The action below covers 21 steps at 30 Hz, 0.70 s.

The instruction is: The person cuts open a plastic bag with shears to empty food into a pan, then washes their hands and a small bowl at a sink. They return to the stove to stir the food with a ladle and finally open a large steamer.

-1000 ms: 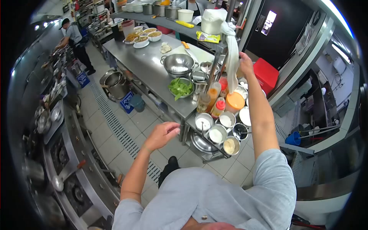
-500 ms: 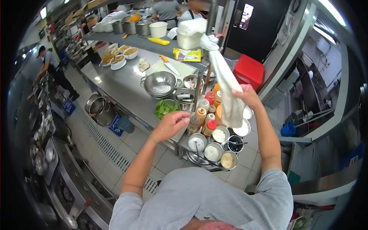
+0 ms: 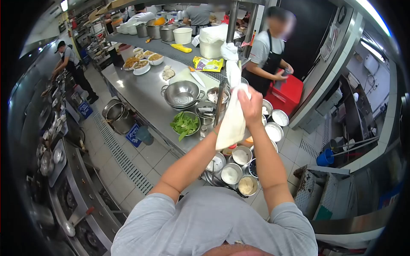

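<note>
A white towel [image 3: 232, 117] hangs from a knot on the metal post [image 3: 231, 32] above the counter. My right hand [image 3: 252, 104] is closed around it, fingers wrapped over the cloth. My left forearm [image 3: 194, 158] reaches up to the towel, and the cloth hides my left hand, so its fingers do not show. Below the hands stand several metal tubs of white powder or paste [image 3: 231, 174] and one of pale yellow paste [image 3: 247, 185]. The sauce bottles are mostly covered by the towel and arms. Left of my wrist sits a bowl of green leaves [image 3: 185, 123].
A co-worker [image 3: 267, 57] stands by the red bin [image 3: 287, 94], hands together. Steel colanders [image 3: 183, 94], a knife [image 3: 197, 77] and filled bowls [image 3: 141, 67] sit on the steel counter [image 3: 113, 79]. Stoves line the left; another co-worker [image 3: 70, 68] stands there.
My right hand has moved left and gripped the towel more fully. My left hand has moved right, behind the cloth. A co-worker has come into view beside the red bin.
</note>
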### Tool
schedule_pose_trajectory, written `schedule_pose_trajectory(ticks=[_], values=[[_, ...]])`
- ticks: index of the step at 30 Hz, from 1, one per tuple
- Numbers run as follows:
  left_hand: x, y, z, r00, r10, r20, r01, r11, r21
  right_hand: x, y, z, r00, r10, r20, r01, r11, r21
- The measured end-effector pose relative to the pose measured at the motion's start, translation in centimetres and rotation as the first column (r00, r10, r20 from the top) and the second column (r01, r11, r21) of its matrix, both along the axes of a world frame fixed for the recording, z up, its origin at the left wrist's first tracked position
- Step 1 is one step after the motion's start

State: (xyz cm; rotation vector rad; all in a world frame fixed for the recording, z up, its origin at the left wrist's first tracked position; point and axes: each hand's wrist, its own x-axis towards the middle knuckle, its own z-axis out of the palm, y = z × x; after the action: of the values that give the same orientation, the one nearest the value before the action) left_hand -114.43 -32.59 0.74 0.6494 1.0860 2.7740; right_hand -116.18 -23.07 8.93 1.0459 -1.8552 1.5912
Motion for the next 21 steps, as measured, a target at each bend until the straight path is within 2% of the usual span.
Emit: schedule_pose_trajectory(ticks=[1,2,3,4,5,6,8,9,10,11,12,14,15,16,17,19,20,21], values=[[-0.1,-0.1,0.8,1.0,-0.023,0.011,0.023,1.0,0.009,-1.0,-0.2,0.3,0.994,-0.058,0.093,0.056,0.998,0.022],[0.0,-0.1,2.6,1.0,-0.018,-0.019,0.018,1.0,-0.004,-1.4,-0.4,0.0,0.937,0.304,0.171,-0.217,0.893,-0.394],[0.2,-0.1,4.5,0.997,0.012,-0.078,-0.014,0.999,-0.029,-1.8,-0.7,0.0,0.77,0.633,0.085,-0.374,0.555,-0.743],[0.2,-0.2,6.3,0.991,0.054,-0.124,-0.061,0.997,-0.05,2.1,-1.9,2.2,0.619,0.785,0.04,-0.288,0.274,-0.918],[0.8,0.1,7.8,0.975,-0.167,0.148,0.101,0.921,0.375,2.6,-2.2,1.2,0.59,0.807,0.025,-0.344,0.279,-0.897],[1.4,-0.8,8.0,0.983,-0.031,0.182,0.001,0.987,0.164,3.5,-2.2,0.1,0.529,0.847,0.051,-0.322,0.256,-0.911],[1.5,-2.4,6.8,0.95,0.117,0.291,-0.115,0.993,-0.023,5.0,-1.6,-1.5,0.768,0.588,0.255,-0.326,0.7,-0.635],[2.0,-2.7,6.2,0.919,0.192,0.345,-0.162,0.98,-0.115,5.9,-1.0,-2.4,0.96,0.177,0.216,-0.136,0.972,-0.192],[2.3,-3.0,6.2,0.867,0.407,0.288,-0.289,0.882,-0.373,6.8,-2.1,-4.0,0.997,-0.076,0.003,0.076,0.995,-0.069],[3.2,-2.1,5.5,0.865,0.392,0.312,-0.342,0.917,-0.204,6.0,-2.5,-5.1,0.959,-0.06,-0.277,0.05,0.998,-0.044],[1.9,-2.2,1.0,0.844,0.508,0.173,-0.471,0.856,-0.214,5.5,-2.2,-6.5,0.945,-0.056,-0.322,0.068,0.997,0.026],[3.0,-3.3,-1.1,0.876,0.446,0.184,-0.403,0.886,-0.229,3.7,-1.4,-7.0,0.911,-0.077,-0.404,0.16,0.971,0.176],[6.3,-3.2,0.9,0.9,0.252,0.356,-0.187,0.96,-0.207,3.2,-0.7,-7.1,0.898,-0.103,-0.428,0.235,0.935,0.267],[7.5,-3.7,0.5,0.926,0.274,0.26,-0.184,0.929,-0.322,2.5,-0.6,-7.6,0.93,-0.08,-0.358,0.209,0.918,0.337],[8.7,-4.7,0.0,0.93,0.212,0.301,-0.121,0.948,-0.293,2.8,-0.4,-6.3,0.949,-0.076,-0.307,0.212,0.874,0.437],[11.5,-7.5,-1.3,0.924,0.072,0.375,0.013,0.975,-0.221,3.9,0.4,-2.9,0.943,-0.147,-0.299,0.316,0.676,0.666],[13.3,-9.7,-2.3,0.977,0.186,0.107,-0.082,0.782,-0.618,4.6,0.4,-0.3,0.953,-0.144,-0.266,0.283,0.74,0.611],[15.3,-12.4,-3.4,0.968,0.168,-0.188,-0.244,0.438,-0.865,5.4,-0.1,2.5,0.962,-0.143,-0.232,0.251,0.798,0.548]])
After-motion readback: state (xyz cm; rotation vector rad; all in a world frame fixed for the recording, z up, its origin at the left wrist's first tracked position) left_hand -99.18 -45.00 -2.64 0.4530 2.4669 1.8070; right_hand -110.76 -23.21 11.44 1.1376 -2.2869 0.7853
